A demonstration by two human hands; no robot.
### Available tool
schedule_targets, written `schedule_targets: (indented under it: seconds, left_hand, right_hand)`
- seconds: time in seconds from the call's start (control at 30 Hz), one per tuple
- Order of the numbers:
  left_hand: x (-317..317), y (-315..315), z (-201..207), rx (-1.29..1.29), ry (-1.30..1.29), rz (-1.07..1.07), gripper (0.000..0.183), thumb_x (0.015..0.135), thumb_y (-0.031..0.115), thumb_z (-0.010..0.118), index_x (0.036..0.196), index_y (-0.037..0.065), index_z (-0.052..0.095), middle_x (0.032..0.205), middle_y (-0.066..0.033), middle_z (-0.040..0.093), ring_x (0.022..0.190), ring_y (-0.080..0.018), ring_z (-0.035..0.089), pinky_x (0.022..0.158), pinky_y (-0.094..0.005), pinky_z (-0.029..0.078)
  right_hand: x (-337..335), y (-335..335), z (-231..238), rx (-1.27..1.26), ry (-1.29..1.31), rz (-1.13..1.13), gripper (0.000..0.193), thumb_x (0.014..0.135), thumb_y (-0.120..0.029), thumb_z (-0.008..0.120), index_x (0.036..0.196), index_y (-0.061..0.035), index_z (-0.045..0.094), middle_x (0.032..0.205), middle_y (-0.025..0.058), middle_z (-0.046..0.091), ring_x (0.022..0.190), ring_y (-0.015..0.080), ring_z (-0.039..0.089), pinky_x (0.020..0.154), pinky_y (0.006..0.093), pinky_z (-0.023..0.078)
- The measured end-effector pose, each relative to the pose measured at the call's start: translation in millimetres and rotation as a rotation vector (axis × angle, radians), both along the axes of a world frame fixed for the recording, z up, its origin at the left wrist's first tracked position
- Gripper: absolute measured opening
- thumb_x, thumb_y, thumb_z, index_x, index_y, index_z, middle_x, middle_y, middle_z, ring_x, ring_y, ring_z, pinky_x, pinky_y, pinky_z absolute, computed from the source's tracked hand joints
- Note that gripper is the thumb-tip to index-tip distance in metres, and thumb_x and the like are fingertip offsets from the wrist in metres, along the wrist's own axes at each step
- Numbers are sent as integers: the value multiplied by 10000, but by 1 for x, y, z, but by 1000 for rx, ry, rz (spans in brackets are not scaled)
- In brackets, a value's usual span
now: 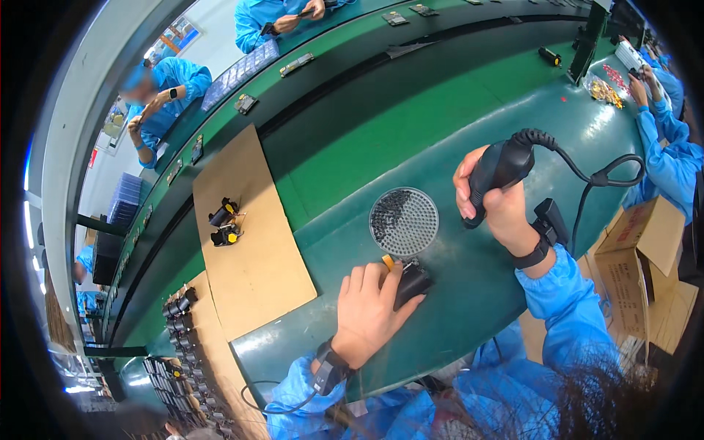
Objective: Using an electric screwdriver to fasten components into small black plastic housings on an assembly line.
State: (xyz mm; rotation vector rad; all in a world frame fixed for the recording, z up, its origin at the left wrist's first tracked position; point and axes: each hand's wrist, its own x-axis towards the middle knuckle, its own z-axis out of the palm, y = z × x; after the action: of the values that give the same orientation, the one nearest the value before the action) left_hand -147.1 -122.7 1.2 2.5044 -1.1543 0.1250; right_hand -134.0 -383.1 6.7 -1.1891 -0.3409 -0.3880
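Note:
My right hand (493,192) is wrapped round a black electric screwdriver (506,170), its cable running off to the right. The screwdriver is raised above the green table, tip pointing down and left. Lower and to the left, my left hand (372,308) grips a black cylindrical part (414,283) with an orange tab (388,261), resting on the table. Its underside and my fingertips are partly hidden. Just beyond that part lies a round perforated tray (423,226) with many small black pieces, likely screws, gathered on its left side. My right hand is to the right of this tray.
Two black parts with yellow ends (225,224) lie on a brown board (257,271) at left. Several black parts (183,330) line the lower left. Beyond runs a green conveyor belt (411,125) with circuit boards. Co-workers sit across and at right. An open cardboard box (623,271) stands right.

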Motion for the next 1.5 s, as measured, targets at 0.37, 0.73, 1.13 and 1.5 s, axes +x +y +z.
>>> schedule_targets:
  seconds: [0.37,0.73,1.13,1.5]
  left_hand:
    - [-6,15,-20,-82,-2,-87,695,812,241,778,1377,-58,504,1174,-195,510,1047,-350,519,872,-432,459]
    - [2,22,-26,-171,67,-111,670,828,240,767,1376,-45,509,1151,-171,507,1007,-330,523,839,-415,474]
    - [1,23,-26,-203,74,-91,666,825,251,772,1369,-38,518,1141,-163,516,999,-333,522,844,-421,475]
    - [4,27,-29,-287,181,-57,714,776,276,808,1362,-23,530,1151,-141,523,1002,-321,520,850,-419,455]
  right_hand:
    - [13,37,26,79,-72,3,900,703,-882,512,1018,-39,493,732,43,535,545,102,526,516,247,455]
    - [32,40,7,51,-16,-96,873,723,-874,509,999,-46,491,723,40,522,541,110,506,512,260,439]
    - [32,40,2,-51,-2,-59,854,716,-861,555,977,-50,490,710,46,532,541,116,510,513,267,436]
    - [14,53,39,193,-85,23,897,714,-929,436,953,-65,480,668,38,501,479,120,481,451,275,413]
